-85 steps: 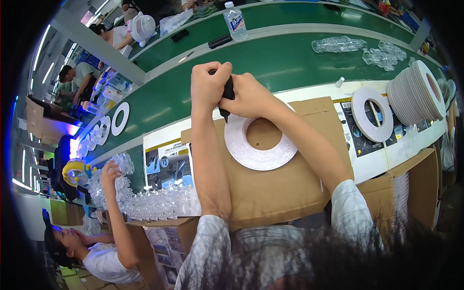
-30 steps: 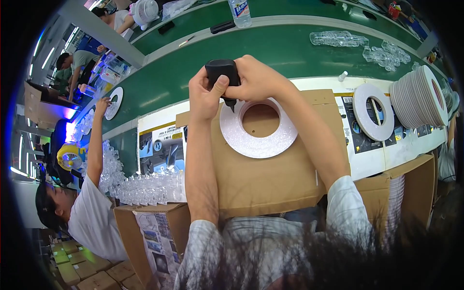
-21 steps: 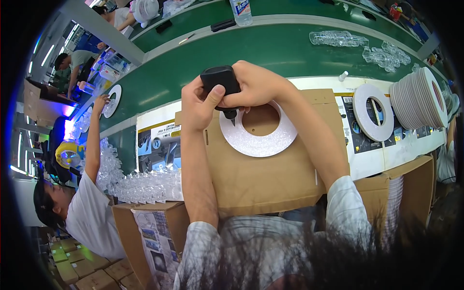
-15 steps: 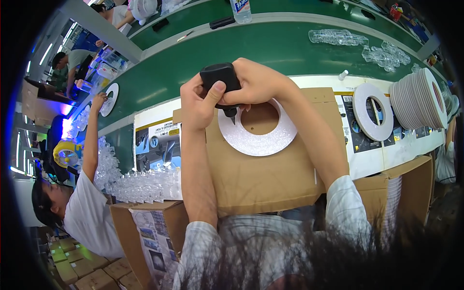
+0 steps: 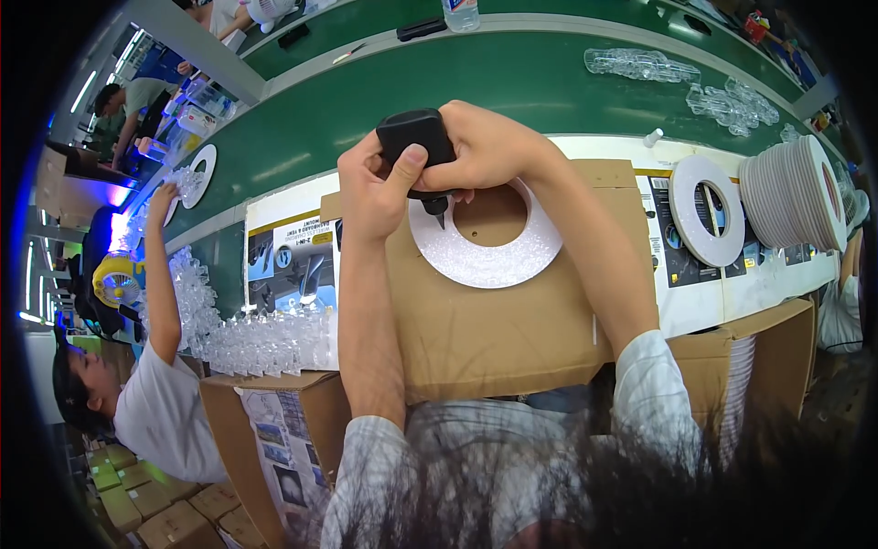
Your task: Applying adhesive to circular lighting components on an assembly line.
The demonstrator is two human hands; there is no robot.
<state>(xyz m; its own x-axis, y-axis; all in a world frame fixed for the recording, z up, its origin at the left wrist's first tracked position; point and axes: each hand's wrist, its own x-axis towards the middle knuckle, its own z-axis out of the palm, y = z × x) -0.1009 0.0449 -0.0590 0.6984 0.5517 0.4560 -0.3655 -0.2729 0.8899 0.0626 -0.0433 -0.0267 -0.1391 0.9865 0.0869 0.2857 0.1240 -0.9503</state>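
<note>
A black squeeze bottle with a pointed nozzle [image 5: 413, 135] is tipped down between my two hands. My left hand [image 5: 373, 194] wraps its left side, thumb across the front. My right hand [image 5: 489, 146] closes on it from the right, its thumb near the left one. The nozzle tip points at the left part of a flat, speckled white ring [image 5: 489, 269]; whether it touches I cannot tell. The ring lies on a brown cardboard sheet [image 5: 494, 339], visible through its round hole. My wrists and right forearm cover parts of the ring and cardboard.
Right of the cardboard lie another white ring [image 5: 684, 215] and a stack of rings [image 5: 788, 197]. Clear plastic parts [image 5: 265, 343] crowd the left, with more [image 5: 640, 66] on the green bench [image 5: 540, 78]. A co-worker's arm [image 5: 163, 284] reaches across at left. Open cartons [image 5: 274, 439] stand below.
My hands and the bottle hold almost the same pose over the ring, while the view shifts slightly. At left, the co-worker's hand has moved to clear parts by another ring.
</note>
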